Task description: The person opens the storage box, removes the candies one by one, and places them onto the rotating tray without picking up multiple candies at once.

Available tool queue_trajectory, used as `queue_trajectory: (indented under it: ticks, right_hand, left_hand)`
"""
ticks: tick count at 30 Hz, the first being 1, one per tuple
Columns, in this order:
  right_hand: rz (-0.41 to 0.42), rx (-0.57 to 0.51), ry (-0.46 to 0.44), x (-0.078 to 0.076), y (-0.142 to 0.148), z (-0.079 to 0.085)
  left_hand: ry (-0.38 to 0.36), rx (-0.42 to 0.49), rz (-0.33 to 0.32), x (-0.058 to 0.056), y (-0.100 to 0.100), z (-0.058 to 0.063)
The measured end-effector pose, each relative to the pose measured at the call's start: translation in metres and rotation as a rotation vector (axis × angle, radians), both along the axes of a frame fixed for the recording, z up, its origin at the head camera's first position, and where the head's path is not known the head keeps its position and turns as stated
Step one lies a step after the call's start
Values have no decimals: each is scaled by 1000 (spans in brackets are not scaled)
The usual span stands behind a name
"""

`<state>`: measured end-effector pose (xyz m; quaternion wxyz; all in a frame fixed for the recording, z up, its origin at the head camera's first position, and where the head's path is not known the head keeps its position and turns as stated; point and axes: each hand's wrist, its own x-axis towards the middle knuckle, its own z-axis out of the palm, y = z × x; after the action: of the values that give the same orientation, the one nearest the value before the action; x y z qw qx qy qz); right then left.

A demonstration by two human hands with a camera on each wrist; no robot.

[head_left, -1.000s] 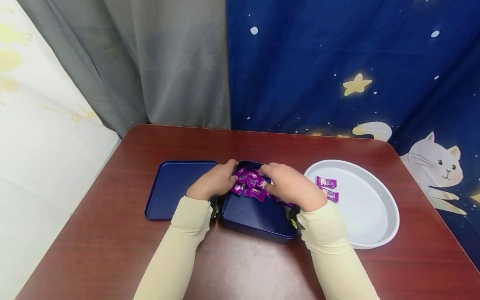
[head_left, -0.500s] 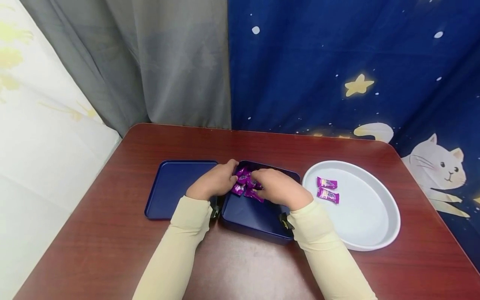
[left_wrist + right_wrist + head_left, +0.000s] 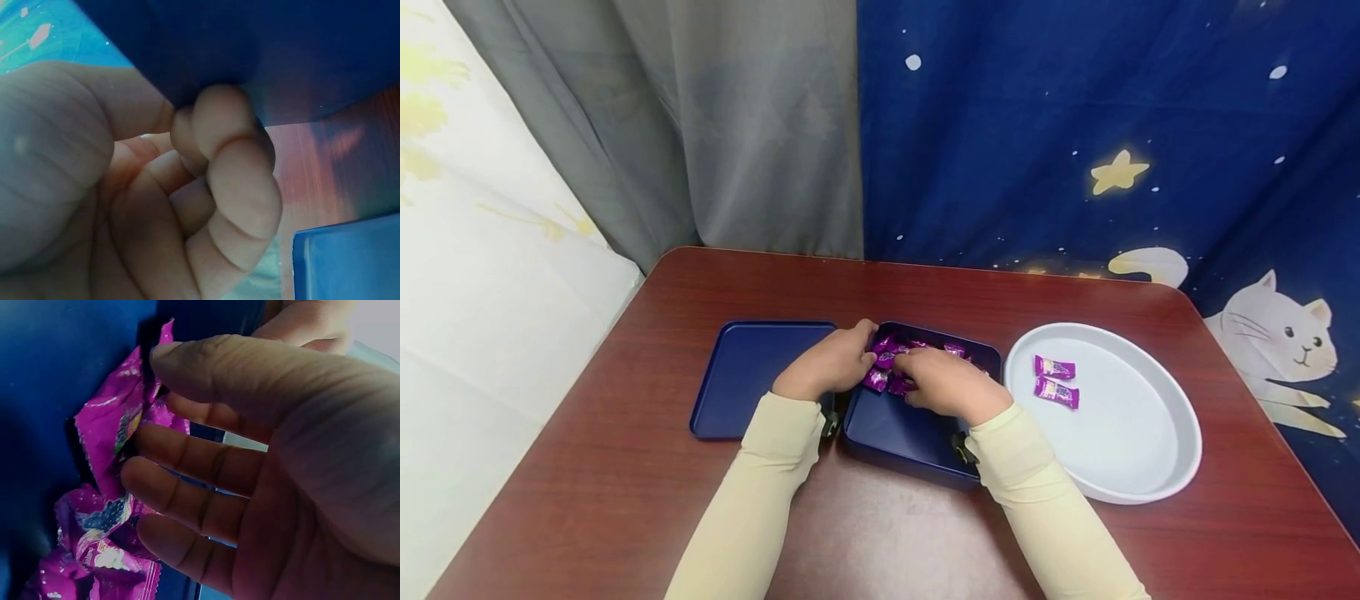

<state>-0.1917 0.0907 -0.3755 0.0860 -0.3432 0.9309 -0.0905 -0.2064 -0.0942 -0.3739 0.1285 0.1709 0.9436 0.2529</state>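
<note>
In the head view a dark blue box (image 3: 895, 437) holds several purple-wrapped candies (image 3: 877, 380) toward its far side. My left hand (image 3: 827, 362) grips the box's left wall, and in the left wrist view its thumb and curled fingers pinch the blue edge. Inside the box, my right hand (image 3: 951, 385) reaches over the candies from the right. The right wrist view shows its fingers (image 3: 187, 462) loosely extended against the wrappers (image 3: 112, 425), its thumb beside one. Part of the pile is hidden under that hand.
A round white tray (image 3: 1135, 417) stands to the right of the box with two purple candies (image 3: 1056, 392) on it. To the left lies a flat dark blue lid (image 3: 737, 383). Curtains (image 3: 767, 125) hang behind the reddish-brown table (image 3: 587, 467).
My right hand has moved left and deeper into the candy pile, uncovering candies on the box's right side. My left hand stays at the box's left wall.
</note>
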Motion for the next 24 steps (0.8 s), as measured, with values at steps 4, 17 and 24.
queue_trajectory:
  ticks: [4,17,24]
  right_hand:
    - [-8,13,-15,0,1,-1]
    - [-7,20,-60,1,3,-5]
    - [-40,23,-94,4,3,-4]
  left_hand:
    - [-7,0,7,0,1,0]
    - [-3,7,4,1,0,0]
    - [-2,10,9,2,0,0]
